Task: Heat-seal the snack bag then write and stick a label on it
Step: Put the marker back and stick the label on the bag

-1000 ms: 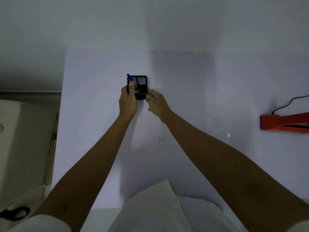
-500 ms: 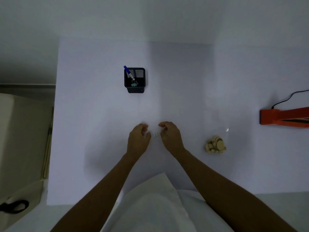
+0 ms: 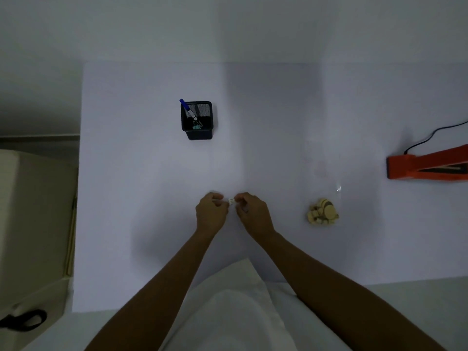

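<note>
Two bare arms reach up from the bottom of the view and meet near the middle of the white table (image 3: 278,117). The left hand (image 3: 211,214) and the right hand (image 3: 253,214) are curled, knuckles up, fingertips almost touching. Between them sits a tiny white label (image 3: 231,201). Both hands pinch it, one at each end. It is too small to read.

At about 11 o'clock from the hands, well apart, stands a black mesh pen cup (image 3: 197,120). A blue pen (image 3: 187,108) leans in it, its top poking out at the cup's far left corner. Something small and pale green lies at the bottom of the cup; I cannot tell what it is.

At 3 o'clock from the hands lies the clear snack bag (image 3: 325,196), flat on the table, with tan snacks (image 3: 322,212) bunched in its near end. Farther out at 2 o'clock, by the right edge, is the orange heat sealer (image 3: 415,167) with a black cord (image 3: 430,136) running away from it.
</note>
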